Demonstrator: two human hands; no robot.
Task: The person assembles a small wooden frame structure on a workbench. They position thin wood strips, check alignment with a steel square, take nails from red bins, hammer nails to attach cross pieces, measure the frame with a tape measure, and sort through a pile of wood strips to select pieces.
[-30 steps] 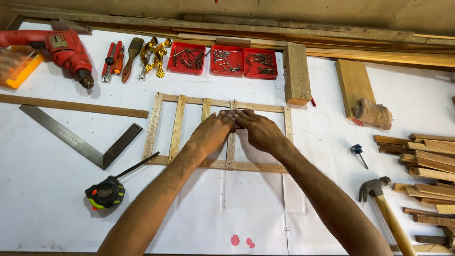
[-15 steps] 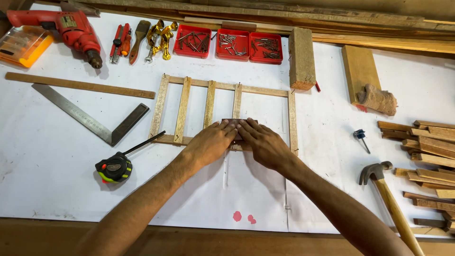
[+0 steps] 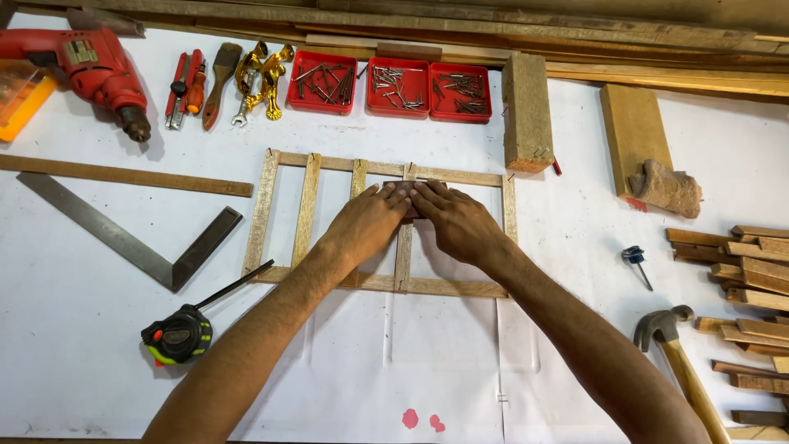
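Note:
A flat wooden frame [image 3: 261, 214] with several upright slats lies on the white-covered bench. My left hand [image 3: 366, 224] and my right hand [image 3: 460, 224] lie side by side on its upper middle. Their fingertips meet over the third inner slat [image 3: 403, 259]. Under the fingertips a small dark pad [image 3: 408, 212] is pressed flat against that slat; most of it is hidden. Both forearms reach in from the bottom edge.
A red drill [image 3: 90, 70], pliers, a brush and three red nail trays [image 3: 320, 82] line the back. A steel try square [image 3: 123, 238] and tape measure [image 3: 177, 335] lie left. At right are a wood block [image 3: 526, 111], a hammer [image 3: 670, 345] and stacked wood strips [image 3: 756, 279].
Both hands slid down the slat toward the lower rail half a second ago and have moved back up near the top rail, staying together on the pad.

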